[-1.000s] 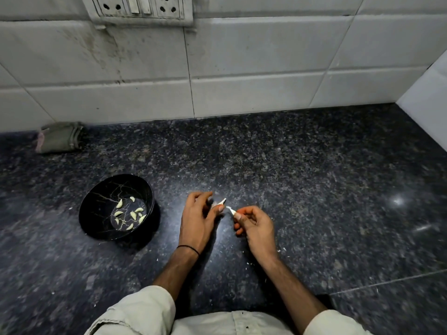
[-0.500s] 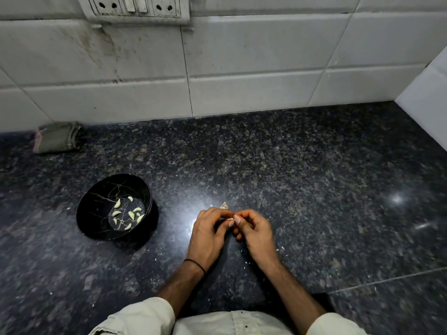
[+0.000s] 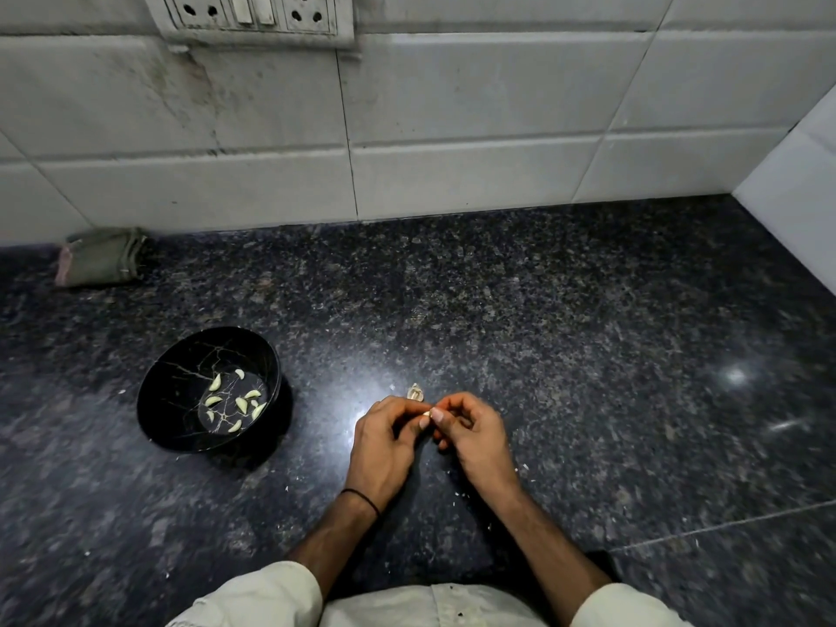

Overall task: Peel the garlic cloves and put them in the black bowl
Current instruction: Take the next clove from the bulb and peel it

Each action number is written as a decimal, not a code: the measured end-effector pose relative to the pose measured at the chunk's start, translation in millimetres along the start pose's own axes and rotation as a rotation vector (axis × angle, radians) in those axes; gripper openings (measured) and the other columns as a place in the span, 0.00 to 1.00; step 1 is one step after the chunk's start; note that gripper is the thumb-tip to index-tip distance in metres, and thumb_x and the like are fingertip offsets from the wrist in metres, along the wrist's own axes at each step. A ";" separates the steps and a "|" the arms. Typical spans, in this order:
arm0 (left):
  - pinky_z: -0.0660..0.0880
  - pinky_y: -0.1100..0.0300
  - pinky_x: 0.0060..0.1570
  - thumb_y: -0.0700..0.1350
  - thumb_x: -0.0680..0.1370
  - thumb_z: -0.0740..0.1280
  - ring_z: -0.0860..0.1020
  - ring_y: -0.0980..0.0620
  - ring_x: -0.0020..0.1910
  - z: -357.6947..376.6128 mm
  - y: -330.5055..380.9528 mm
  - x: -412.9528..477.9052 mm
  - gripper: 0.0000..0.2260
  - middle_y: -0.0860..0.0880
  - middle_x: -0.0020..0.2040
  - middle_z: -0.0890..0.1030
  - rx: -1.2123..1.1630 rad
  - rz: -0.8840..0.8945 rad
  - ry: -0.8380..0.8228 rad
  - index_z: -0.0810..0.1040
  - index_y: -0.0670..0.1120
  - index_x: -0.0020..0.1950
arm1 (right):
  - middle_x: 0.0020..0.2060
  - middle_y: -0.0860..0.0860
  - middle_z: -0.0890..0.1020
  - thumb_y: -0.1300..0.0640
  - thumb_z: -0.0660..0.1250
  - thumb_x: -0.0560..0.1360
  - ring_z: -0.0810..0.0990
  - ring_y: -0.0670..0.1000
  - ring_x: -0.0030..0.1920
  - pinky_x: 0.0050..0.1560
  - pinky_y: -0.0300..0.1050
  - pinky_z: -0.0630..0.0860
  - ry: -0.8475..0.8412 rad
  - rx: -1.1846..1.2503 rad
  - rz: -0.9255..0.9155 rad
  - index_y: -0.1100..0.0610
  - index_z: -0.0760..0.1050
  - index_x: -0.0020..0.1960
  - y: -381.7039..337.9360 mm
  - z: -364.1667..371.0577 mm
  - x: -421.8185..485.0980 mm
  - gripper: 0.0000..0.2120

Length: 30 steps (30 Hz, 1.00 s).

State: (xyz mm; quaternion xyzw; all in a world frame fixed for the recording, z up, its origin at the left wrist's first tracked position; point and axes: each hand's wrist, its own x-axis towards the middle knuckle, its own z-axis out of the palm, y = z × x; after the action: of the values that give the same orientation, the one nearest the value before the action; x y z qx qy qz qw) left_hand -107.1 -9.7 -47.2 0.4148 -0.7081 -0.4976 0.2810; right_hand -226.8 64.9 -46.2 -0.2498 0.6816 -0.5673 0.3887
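A black bowl (image 3: 167, 391) stands on the dark granite counter at the left, with several peeled garlic cloves (image 3: 242, 404) lying in its bottom. My left hand (image 3: 384, 441) and my right hand (image 3: 475, 438) meet fingertip to fingertip in the middle of the counter. Between their thumbs and forefingers they pinch a small garlic clove (image 3: 425, 414), of which only a pale tip shows. A piece of garlic skin (image 3: 415, 392) lies on the counter just beyond my fingers.
A folded greenish cloth (image 3: 102, 262) lies at the back left against the tiled wall. A switch and socket plate (image 3: 253, 13) is on the wall above. Small skin flakes are scattered near my wrists. A white side wall (image 3: 796, 210) bounds the counter at right.
My hands were apart, each holding a piece; they have come together on the clove and dropped nearer to me. A piece of skin now lies on the counter beyond them.
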 end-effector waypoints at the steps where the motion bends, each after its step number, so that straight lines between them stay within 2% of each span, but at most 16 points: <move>1: 0.78 0.51 0.54 0.39 0.75 0.74 0.81 0.58 0.49 0.2 0.1 -0.5 0.09 0.59 0.45 0.83 -0.011 -0.014 -0.003 0.85 0.54 0.46 | 0.33 0.51 0.81 0.64 0.69 0.77 0.78 0.49 0.33 0.35 0.44 0.76 0.000 -0.001 0.003 0.55 0.78 0.43 -1.2 -0.1 0.0 0.06; 9: 0.79 0.52 0.52 0.39 0.76 0.73 0.83 0.56 0.46 4.3 0.4 -3.3 0.06 0.53 0.43 0.85 -0.037 -0.092 -0.020 0.84 0.50 0.46 | 0.31 0.49 0.80 0.66 0.68 0.77 0.77 0.46 0.32 0.33 0.43 0.76 0.044 -0.107 -0.019 0.53 0.76 0.41 -4.6 3.8 -1.1 0.10; 14: 0.80 0.53 0.52 0.38 0.76 0.73 0.83 0.57 0.44 5.7 1.2 -5.4 0.05 0.54 0.42 0.86 -0.083 -0.152 -0.017 0.84 0.48 0.46 | 0.29 0.48 0.79 0.65 0.68 0.75 0.76 0.44 0.30 0.35 0.43 0.73 0.051 -0.235 -0.033 0.52 0.75 0.39 -3.7 5.2 3.2 0.11; 19: 0.80 0.54 0.51 0.38 0.76 0.73 0.84 0.57 0.44 6.8 2.0 -5.6 0.03 0.53 0.42 0.86 -0.110 -0.177 0.001 0.84 0.46 0.46 | 0.29 0.44 0.75 0.66 0.68 0.75 0.71 0.38 0.31 0.34 0.31 0.68 0.039 -0.345 -0.064 0.52 0.73 0.38 -6.7 6.4 5.2 0.12; 25: 0.80 0.54 0.51 0.40 0.76 0.74 0.84 0.58 0.44 7.0 2.5 -4.4 0.03 0.55 0.42 0.86 -0.142 -0.185 0.019 0.85 0.48 0.46 | 0.32 0.45 0.76 0.65 0.66 0.77 0.72 0.37 0.34 0.36 0.33 0.68 0.082 -0.435 -0.089 0.48 0.70 0.37 -6.0 11.4 2.8 0.15; 30: 0.80 0.48 0.54 0.38 0.76 0.72 0.84 0.55 0.46 7.2 -0.7 -4.5 0.06 0.54 0.42 0.86 -0.186 -0.187 0.030 0.84 0.49 0.46 | 0.33 0.47 0.76 0.64 0.65 0.77 0.71 0.40 0.35 0.37 0.34 0.68 0.094 -0.454 -0.133 0.51 0.71 0.40 -7.8 12.0 -3.6 0.11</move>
State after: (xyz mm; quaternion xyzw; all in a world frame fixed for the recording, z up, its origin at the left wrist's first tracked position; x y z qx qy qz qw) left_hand -110.5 -2.5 -50.3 0.4586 -0.6129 -0.5787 0.2813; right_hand -215.7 59.0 -38.4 -0.3484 0.7911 -0.4350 0.2521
